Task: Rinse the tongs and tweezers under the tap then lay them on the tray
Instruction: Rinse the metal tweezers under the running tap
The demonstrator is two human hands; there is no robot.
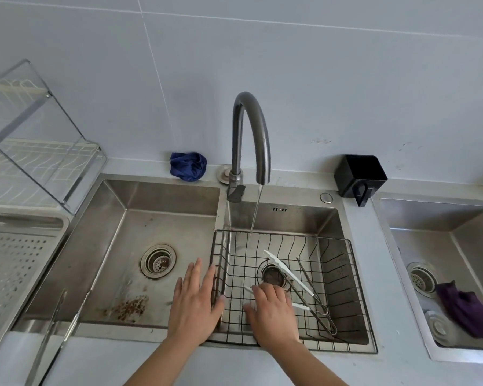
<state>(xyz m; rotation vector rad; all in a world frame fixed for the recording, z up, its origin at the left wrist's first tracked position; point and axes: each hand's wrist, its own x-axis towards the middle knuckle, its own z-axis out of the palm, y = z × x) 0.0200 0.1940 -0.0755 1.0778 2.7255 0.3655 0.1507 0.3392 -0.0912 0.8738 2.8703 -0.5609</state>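
In the right basin a black wire basket (354, 274) holds white plastic tongs (286, 270), thin metal tongs (314, 292) and white tweezers (300, 305). My right hand (272, 313) is inside the basket with its fingers curled down over the white tweezers, whose ends stick out on both sides of it. My left hand (194, 302) hovers flat with straight fingers at the basket's left rim and holds nothing. The tap (251, 121) runs a thin stream into the back of the basket. The perforated steel tray (14, 263) sits at the far left.
Long metal tongs (49, 335) lie at the left basin's front corner. The left basin (140, 224) has rust stains. A dish rack (34, 151), a blue cloth (188, 165) and a black holder (359, 174) line the back. Another sink with a purple cloth (469, 307) lies right.
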